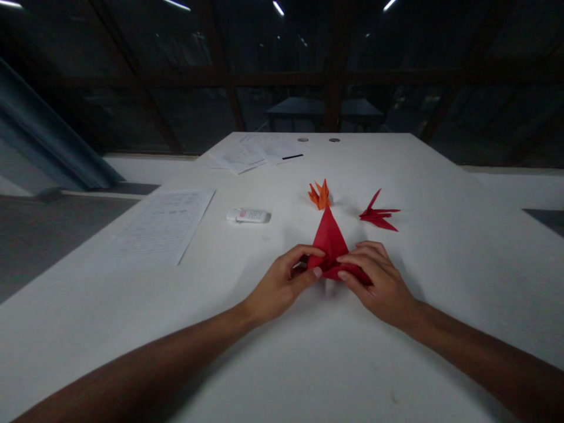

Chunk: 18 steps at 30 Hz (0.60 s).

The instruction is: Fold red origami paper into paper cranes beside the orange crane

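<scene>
Between my two hands is a partly folded sheet of red origami paper point(329, 235), one pointed flap standing up and away from me. My left hand point(286, 281) pinches its left side, thumb on the near edge and fingers behind. At the right side, my right hand point(379, 282) grips the paper between thumb and fingers. The lower folds are partly hidden by my fingers. Just beyond the tip sits an orange folded paper figure point(320, 195). A dark red folded paper figure point(379, 216) with thin points lies farther right.
A white correction-fluid-like bottle point(249, 215) lies on the white table point(282, 370), left of the paper. Printed sheets point(163, 226) are at the left, with more papers point(251, 151) and a black pen-like stick point(292, 157) at the back. Dark windows stand behind the table.
</scene>
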{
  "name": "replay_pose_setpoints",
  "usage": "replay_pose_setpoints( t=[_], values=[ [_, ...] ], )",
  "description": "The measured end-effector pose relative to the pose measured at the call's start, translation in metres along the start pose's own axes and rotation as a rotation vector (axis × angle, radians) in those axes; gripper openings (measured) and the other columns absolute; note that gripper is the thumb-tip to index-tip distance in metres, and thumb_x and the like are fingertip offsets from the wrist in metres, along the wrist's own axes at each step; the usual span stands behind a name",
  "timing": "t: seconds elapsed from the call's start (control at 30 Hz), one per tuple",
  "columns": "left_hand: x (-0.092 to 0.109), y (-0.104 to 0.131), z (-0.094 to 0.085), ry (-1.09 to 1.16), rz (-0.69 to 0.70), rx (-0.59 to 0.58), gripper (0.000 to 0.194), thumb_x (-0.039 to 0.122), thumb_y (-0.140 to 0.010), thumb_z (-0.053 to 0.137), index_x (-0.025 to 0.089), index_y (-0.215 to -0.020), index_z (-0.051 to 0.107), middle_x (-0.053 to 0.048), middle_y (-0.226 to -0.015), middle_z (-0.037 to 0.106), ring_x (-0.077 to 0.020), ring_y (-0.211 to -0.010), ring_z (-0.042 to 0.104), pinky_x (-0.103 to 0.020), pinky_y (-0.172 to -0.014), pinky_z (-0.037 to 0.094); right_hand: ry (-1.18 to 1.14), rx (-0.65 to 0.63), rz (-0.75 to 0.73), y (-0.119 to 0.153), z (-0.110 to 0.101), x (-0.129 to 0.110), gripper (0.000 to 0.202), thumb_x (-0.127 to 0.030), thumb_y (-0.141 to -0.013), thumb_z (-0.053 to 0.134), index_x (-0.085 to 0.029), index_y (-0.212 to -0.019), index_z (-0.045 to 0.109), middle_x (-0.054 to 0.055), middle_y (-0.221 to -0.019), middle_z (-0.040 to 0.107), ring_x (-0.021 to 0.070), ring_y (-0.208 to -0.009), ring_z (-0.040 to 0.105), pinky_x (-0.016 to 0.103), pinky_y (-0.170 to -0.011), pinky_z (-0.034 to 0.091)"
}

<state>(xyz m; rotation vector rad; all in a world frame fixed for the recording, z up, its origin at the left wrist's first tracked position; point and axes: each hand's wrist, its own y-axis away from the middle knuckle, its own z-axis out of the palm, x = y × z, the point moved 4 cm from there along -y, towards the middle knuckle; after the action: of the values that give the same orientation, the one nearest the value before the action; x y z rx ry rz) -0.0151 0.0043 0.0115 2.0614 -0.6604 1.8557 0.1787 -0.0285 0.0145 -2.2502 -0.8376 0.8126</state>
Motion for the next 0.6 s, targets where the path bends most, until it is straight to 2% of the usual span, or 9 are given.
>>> replay_pose_setpoints(
  t=[0.1,0.17,0.27,0.33,0.4,0.5,0.6],
  values=[
    [-0.002,0.000,0.001,0.029,0.004,0.032,0.027,0.028,-0.087,0.071,0.019,-0.111,0.064,-0.007,-0.113,0.067,-0.0189,-0.103,0.061,-0.032,-0.089,0.050,-0.045,0.000,0.108,-0.002,-0.001,0.005,0.017,-0.023,-0.094,0.063,-0.026,-0.111,0.067,0.006,-0.104,0.072,0.0247,-0.100,0.065,0.047,-0.092,0.052],
    [-0.004,0.000,0.001,0.041,-0.009,0.056,0.024,0.027,-0.087,0.071,0.019,-0.108,0.063,-0.006,-0.109,0.067,-0.0181,-0.100,0.062,-0.032,-0.087,0.050,-0.080,-0.002,0.168,-0.002,-0.001,0.009,0.018,-0.025,-0.094,0.062,-0.026,-0.112,0.067,0.009,-0.116,0.067,0.0260,-0.112,0.062,0.047,-0.097,0.051],
    [-0.007,-0.001,0.000,0.049,-0.023,0.070,0.019,0.027,-0.089,0.068,0.018,-0.105,0.064,-0.006,-0.104,0.068,-0.0167,-0.094,0.062,-0.030,-0.084,0.050,-0.178,0.031,0.304,-0.001,-0.001,0.016,0.038,-0.028,-0.091,0.066,-0.026,-0.128,0.058,0.012,-0.132,0.059,0.0271,-0.119,0.059,0.048,-0.101,0.050],
    [-0.007,-0.001,0.000,0.049,-0.024,0.080,0.018,0.028,-0.089,0.068,0.018,-0.104,0.064,-0.005,-0.102,0.067,-0.0162,-0.092,0.061,-0.029,-0.083,0.049,-0.331,-0.006,0.425,0.001,0.003,0.021,0.055,-0.031,-0.090,0.068,-0.026,-0.141,0.046,0.011,-0.127,0.063,0.0253,-0.111,0.064,0.046,-0.097,0.053],
    [-0.007,-0.001,-0.001,0.056,-0.032,0.092,0.018,0.028,-0.089,0.069,0.018,-0.103,0.064,-0.006,-0.101,0.067,-0.0162,-0.091,0.061,-0.029,-0.082,0.049,-0.509,-0.103,0.545,0.002,0.009,0.024,0.061,-0.034,-0.091,0.068,-0.025,-0.145,0.040,0.008,-0.113,0.069,0.0230,-0.099,0.069,0.041,-0.089,0.056],
    [-0.006,-0.001,-0.001,0.059,-0.045,0.104,0.019,0.028,-0.089,0.069,0.018,-0.103,0.063,-0.005,-0.099,0.067,-0.0155,-0.089,0.060,-0.029,-0.080,0.048,-0.674,-0.209,0.657,0.003,0.014,0.025,0.056,-0.036,-0.090,0.069,-0.025,-0.139,0.045,0.004,-0.098,0.073,0.0212,-0.086,0.071,0.035,-0.075,0.058],
    [-0.006,-0.001,0.000,0.042,-0.055,0.104,0.019,0.028,-0.090,0.068,0.018,-0.104,0.062,-0.005,-0.097,0.067,-0.0148,-0.087,0.060,-0.028,-0.078,0.048,-0.724,-0.217,0.709,0.003,0.016,0.025,0.054,-0.037,-0.089,0.069,-0.026,-0.137,0.047,0.001,-0.089,0.073,0.0192,-0.075,0.070,0.031,-0.066,0.057]
  ],
)
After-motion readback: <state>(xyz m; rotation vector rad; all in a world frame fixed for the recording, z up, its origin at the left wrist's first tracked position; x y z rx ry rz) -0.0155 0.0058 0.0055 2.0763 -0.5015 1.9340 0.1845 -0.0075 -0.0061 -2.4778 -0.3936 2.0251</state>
